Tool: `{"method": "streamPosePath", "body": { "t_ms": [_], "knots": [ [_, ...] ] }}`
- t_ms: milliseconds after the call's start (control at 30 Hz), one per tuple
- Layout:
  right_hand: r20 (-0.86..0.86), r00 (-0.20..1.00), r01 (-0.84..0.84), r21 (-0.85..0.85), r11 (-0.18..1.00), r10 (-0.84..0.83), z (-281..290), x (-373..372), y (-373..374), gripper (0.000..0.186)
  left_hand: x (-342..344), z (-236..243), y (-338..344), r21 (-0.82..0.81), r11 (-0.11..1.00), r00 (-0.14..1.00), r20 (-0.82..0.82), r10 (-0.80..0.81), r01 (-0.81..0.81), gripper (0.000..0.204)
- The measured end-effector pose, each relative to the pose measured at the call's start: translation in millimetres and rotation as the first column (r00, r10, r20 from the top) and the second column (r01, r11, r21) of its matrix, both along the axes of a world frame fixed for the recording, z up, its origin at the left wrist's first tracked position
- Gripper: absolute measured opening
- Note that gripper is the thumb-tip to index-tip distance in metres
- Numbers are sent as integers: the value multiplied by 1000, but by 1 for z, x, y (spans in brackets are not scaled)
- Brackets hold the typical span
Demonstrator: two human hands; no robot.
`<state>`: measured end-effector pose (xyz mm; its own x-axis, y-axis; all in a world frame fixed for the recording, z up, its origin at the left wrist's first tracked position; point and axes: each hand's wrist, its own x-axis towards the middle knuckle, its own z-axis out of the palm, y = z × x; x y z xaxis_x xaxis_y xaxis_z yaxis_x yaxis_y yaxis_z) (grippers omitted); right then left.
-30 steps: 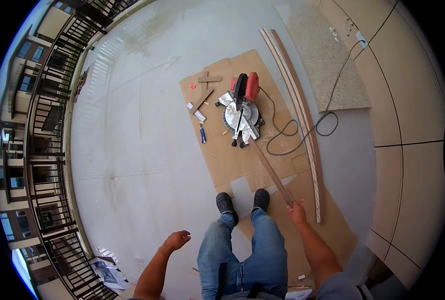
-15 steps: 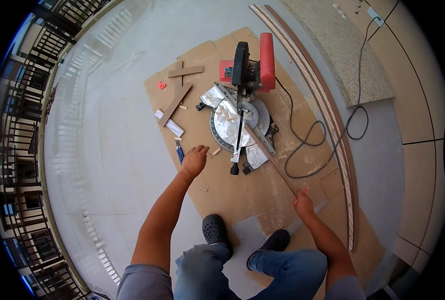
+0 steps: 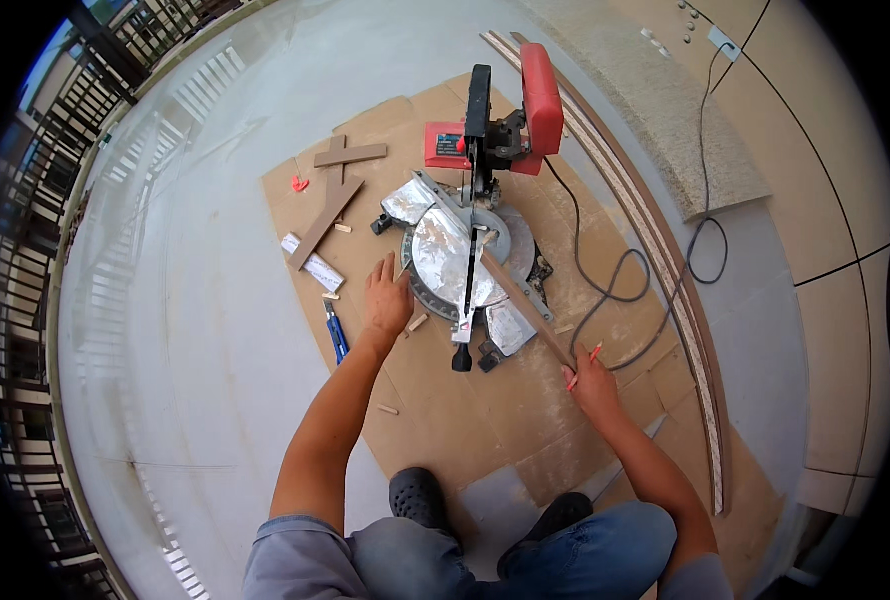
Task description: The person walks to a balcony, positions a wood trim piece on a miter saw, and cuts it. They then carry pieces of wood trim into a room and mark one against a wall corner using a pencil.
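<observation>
A red and black miter saw [image 3: 540,105] stands with its head raised over a scuffed silver table [image 3: 440,255]. A long brown strip [image 3: 525,300] slants from the saw's middle, along the fence, down to my right hand [image 3: 595,387]. That hand is closed around the strip's near end, with a red pencil [image 3: 590,358] also between its fingers. My left hand [image 3: 390,297] reaches out at the left edge of the round table, fingers stretched and apart. A pale sliver by its fingertips is too small to identify. Small wood offcuts [image 3: 418,322] lie just below it.
Cardboard [image 3: 455,420] lies under the saw. Left of it are crossed brown pieces [image 3: 350,155], a white block [image 3: 320,270], a blue utility knife [image 3: 336,332] and a red object [image 3: 299,184]. A black cord [image 3: 605,296] loops at right, beside long strips [image 3: 665,240].
My left hand has risen towards the edge of the saw's table, its fingers straightening. My right hand has shifted up and left with the strip and pencil. The whole view has also shifted slightly.
</observation>
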<state>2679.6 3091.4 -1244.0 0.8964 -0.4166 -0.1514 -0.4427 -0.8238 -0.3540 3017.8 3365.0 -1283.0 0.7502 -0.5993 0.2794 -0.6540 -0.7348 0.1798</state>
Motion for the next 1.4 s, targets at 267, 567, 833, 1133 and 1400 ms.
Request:
{"method": "streamPosePath", "body": {
  "t_ms": [267, 567, 833, 1133, 1400],
  "knots": [
    [-17, 989, -146, -160, 976, 145, -33, 68, 10, 30, 37, 273, -30, -544, 838, 987, 156, 45, 48, 27],
    [-35, 981, -193, -192, 962, 190, -23, 86, 26, 23, 56, 424, -188, -287, 876, 890, 364, -275, 388, 35],
    [-93, 980, -189, -148, 971, 177, -25, 86, 17, 21, 171, 314, -330, 27, 985, 913, -379, -150, 173, 39],
    [-108, 980, -179, -86, 980, 169, -11, 91, 23, 22, 146, 312, -283, -269, 938, 746, -574, -337, 217, 38],
    [-146, 976, -183, -135, 974, 163, -24, 88, 18, 21, -9, 302, -201, -597, 802, 762, -522, -382, -7, 48]
  ]
}}
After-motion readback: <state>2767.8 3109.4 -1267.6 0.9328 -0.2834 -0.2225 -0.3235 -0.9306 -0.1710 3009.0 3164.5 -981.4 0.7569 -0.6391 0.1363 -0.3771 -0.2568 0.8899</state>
